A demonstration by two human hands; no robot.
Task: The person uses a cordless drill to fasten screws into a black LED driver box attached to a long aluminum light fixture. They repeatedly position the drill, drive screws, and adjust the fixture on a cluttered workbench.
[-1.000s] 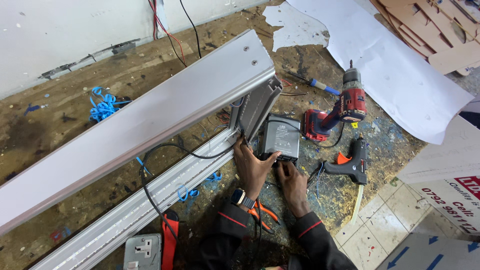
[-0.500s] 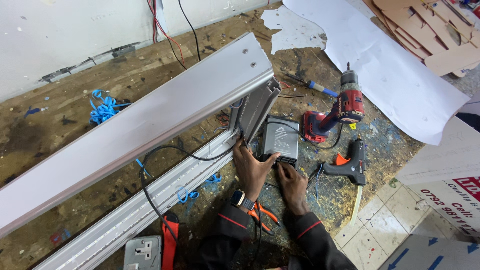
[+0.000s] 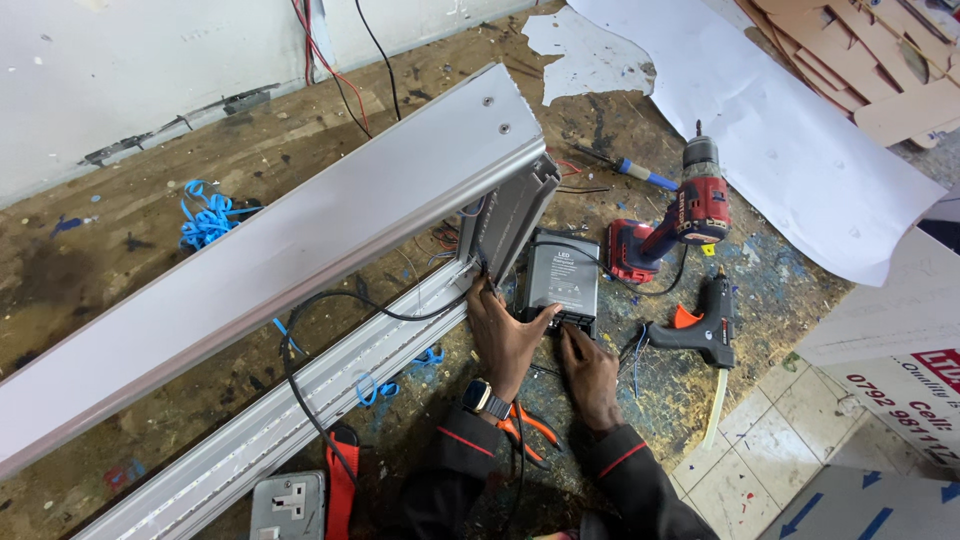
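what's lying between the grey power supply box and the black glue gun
In the head view, only thin loose wires and paint-spattered bench lie between the power supply box and the glue gun.

Labels, signs and one small screen on your bench.

Centre of view: grey metal power-supply box [image 3: 563, 278] with a pale rectangular label on its top face; both your hands are at its 6 o'clock end. At 4 o'clock, a white sign board [image 3: 905, 350] with red and black print, edge-cropped. Below it, a grey panel [image 3: 860, 505] with blue arrows. On your left wrist, a watch [image 3: 480, 397], square dark screen.
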